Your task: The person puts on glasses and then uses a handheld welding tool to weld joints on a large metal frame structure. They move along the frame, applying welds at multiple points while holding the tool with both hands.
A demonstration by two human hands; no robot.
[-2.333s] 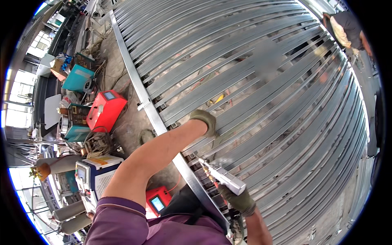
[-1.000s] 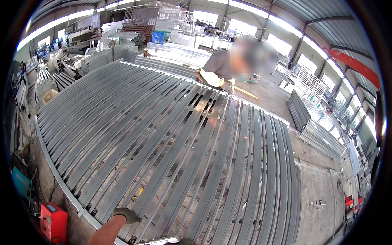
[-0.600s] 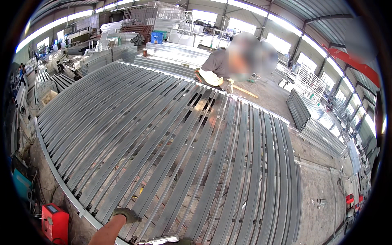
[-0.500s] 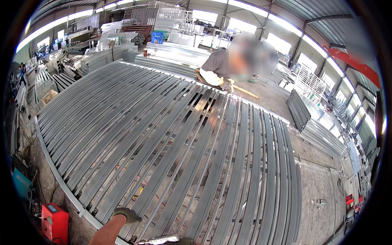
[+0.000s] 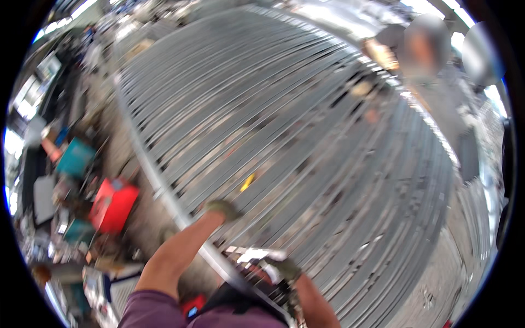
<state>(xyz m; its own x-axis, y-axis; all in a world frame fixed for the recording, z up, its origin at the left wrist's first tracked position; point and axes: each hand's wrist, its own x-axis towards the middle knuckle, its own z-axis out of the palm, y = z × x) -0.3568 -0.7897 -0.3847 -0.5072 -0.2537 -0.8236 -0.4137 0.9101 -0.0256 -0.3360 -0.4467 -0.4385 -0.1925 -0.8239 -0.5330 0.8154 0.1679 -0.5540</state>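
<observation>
A wide rack of parallel grey metal bars (image 5: 284, 202) stretches before me, joined along the near side by a metal edge rail (image 5: 143, 150). My left hand (image 5: 223, 209), in a dark green glove, rests on the bars just inside that rail; blur smears its fingers. Closer to my body, my gloved right hand (image 5: 284, 268) is curled at the end of a bright silvery metal piece (image 5: 254, 253), whose kind I cannot make out. Under the bars, a small yellow object (image 5: 248, 182) shows through a gap.
Across the rack's far side, a person (image 5: 385, 46) leans over the bars. On the floor to the left stand a red box-shaped machine (image 5: 114, 205) and a teal machine (image 5: 76, 157). Stacked metal profiles (image 5: 474, 218) lie beyond the right side.
My view has swung down and left, so the rack appears turned and my body and both forearms show. The left hand stays on the bars; the right hand has come further into view.
</observation>
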